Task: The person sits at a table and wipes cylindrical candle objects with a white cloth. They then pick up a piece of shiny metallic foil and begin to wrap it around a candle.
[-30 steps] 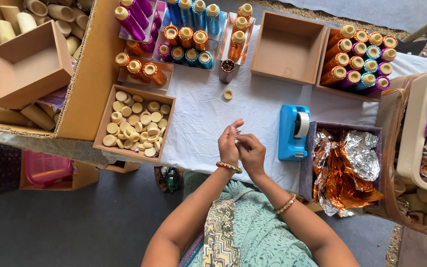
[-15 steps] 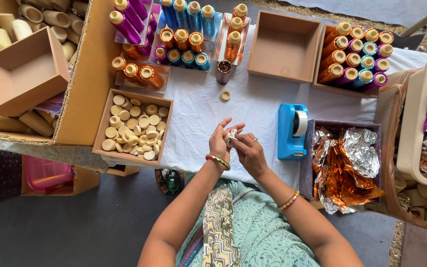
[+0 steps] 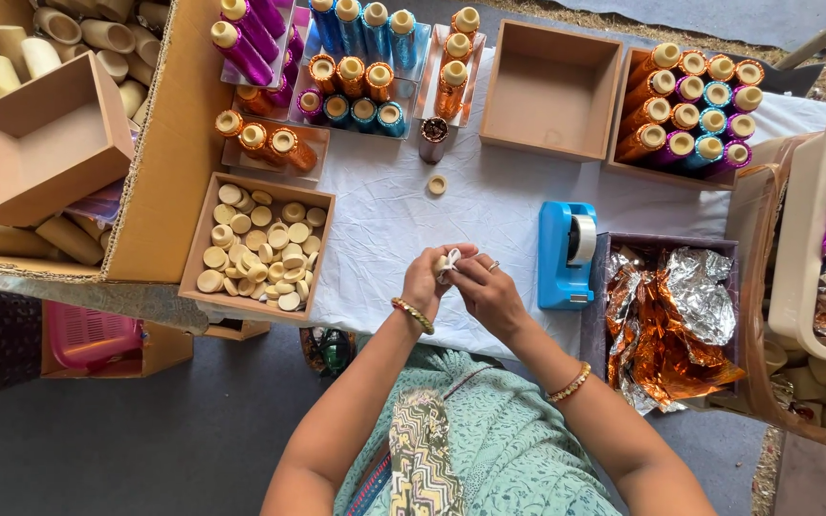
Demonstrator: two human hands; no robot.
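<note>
Both hands meet over the white-covered tabletop (image 3: 384, 220), just left of the blue tape dispenser (image 3: 566, 253). The left hand (image 3: 427, 284) and the right hand (image 3: 489, 296) are closed together around a small pale cap-like piece (image 3: 445, 265), fingertips pinching it from either side, so it sits between the two hands, a little above the cloth's near edge. Farther left of the dispenser stands a shallow brown box of cream round caps (image 3: 258, 248), and beyond that a large cardboard carton (image 3: 169, 153) holding plain tubes. Behind the dispenser, toward the far edge, a single loose cap (image 3: 438, 184) lies on the cloth beside a small upright tube (image 3: 433, 139), with rows of foil-wrapped tubes in purple, blue and orange (image 3: 351, 67) past it. An empty brown box (image 3: 552, 91) sits directly behind the dispenser, and a tray of wrapped tubes (image 3: 695, 110) lies behind and to its right. Right beside the dispenser, touching its side, a dark tray holds crumpled silver and orange foil (image 3: 671, 325).
</note>
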